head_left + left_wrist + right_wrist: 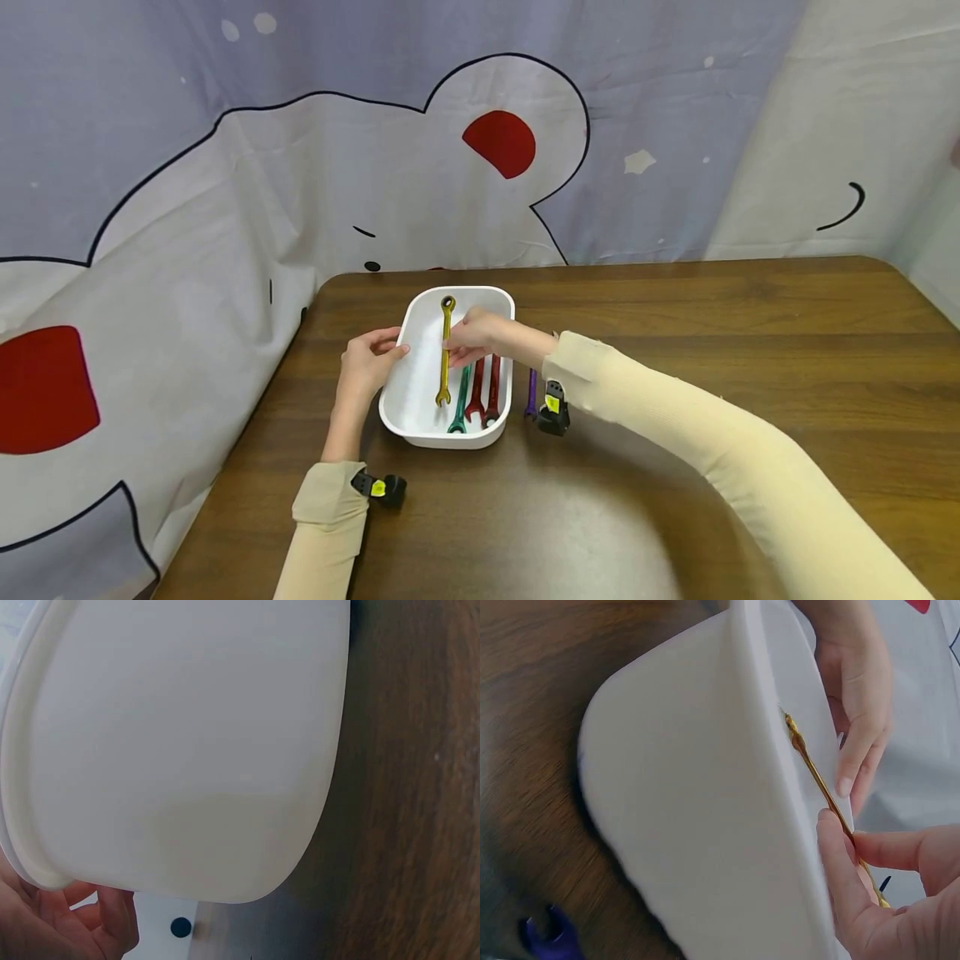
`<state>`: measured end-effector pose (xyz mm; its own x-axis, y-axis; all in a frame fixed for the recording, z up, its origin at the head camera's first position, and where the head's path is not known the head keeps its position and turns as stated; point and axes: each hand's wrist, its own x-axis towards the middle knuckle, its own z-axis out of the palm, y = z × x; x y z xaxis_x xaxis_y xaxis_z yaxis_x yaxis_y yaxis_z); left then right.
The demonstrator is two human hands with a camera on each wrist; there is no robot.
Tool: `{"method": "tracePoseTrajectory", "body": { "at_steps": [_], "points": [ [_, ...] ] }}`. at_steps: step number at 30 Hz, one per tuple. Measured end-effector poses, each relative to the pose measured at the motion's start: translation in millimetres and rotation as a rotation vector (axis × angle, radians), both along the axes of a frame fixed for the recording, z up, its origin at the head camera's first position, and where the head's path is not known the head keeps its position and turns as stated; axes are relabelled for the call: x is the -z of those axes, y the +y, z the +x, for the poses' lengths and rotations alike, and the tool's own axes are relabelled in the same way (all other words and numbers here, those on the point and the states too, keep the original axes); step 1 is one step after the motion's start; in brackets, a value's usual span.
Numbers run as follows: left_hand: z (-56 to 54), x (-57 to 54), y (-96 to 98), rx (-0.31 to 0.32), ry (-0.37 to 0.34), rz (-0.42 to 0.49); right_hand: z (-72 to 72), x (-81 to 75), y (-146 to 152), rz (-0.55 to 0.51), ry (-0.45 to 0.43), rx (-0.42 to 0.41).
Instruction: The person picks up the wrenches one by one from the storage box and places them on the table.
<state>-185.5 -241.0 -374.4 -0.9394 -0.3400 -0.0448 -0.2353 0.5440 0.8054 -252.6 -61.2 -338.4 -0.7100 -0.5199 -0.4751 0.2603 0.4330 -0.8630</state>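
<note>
In the head view, a gold combination wrench (pixel 445 371) is held over a white plastic tub (pixel 408 387), ring end at 12 o'clock, open end at 6; its shank is pinched from 3 o'clock by the right hand (pixel 478 332). The tub's rim is gripped at 9 o'clock by the left hand (pixel 366 365). Toward 5 o'clock inside, a green wrench (pixel 462 396) and two red wrenches (pixel 477 396) are seen. In the left wrist view, bent fingers are seen under the rim at 7 o'clock. In the right wrist view, thumb and fingertips are closed on the shank; stiff, fairly heavy, slippery metal may be expected, best taken mid-shank for balance, the light tub by its rim
</note>
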Motion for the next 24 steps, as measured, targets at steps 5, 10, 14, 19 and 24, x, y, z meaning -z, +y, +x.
{"method": "tracePoseTrajectory", "body": {
  "at_steps": [5,10,14,19,24],
  "points": [
    [-1.0,0.8,-0.1,0.002,0.0,0.001,0.8,1.5,11,-0.006,0.052,-0.013],
    [-1.3,2.0,0.1,-0.003,-0.013,0.009,2.9,1.0,20,-0.017,0.075,-0.018],
    [-1.3,2.1,0.7,-0.005,-0.014,0.015,4.7,0.4,25,-0.025,0.075,-0.012],
    [-0.8,1.8,0.2,-0.001,-0.008,0.006,7.0,0.3,30,-0.037,0.08,-0.017],
    [-1.1,2.1,-0.2,0.002,-0.006,0.003,8.8,-1.9,37,-0.042,0.106,-0.031]
  ]
}}
